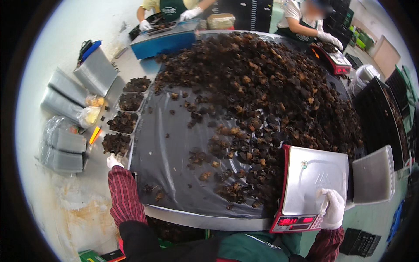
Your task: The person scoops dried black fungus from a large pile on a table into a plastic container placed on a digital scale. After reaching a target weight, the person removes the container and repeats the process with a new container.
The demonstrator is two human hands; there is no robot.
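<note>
My left hand (115,160), in a white glove, is closed at the near edge of a clear plastic tray of dark, curled wood ear mushrooms (116,143). That tray is the nearest of a row of several filled trays along the table's left side. At the right, my gloved right hand (333,208) is over the near right corner of a red scale (315,179) with a bare metal pan. Its fingers are bent and apart, with nothing visible in them. A small green-and-white sticker (304,164) lies on the pan.
A large heap of wood ear mushrooms (262,87) spreads over the black-sheeted table (166,174). Stacked clear trays (373,174) stand right of the scale; more stacks (65,146) line the left. Two co-workers with gloved hands work at the far side, one beside another red scale (340,63).
</note>
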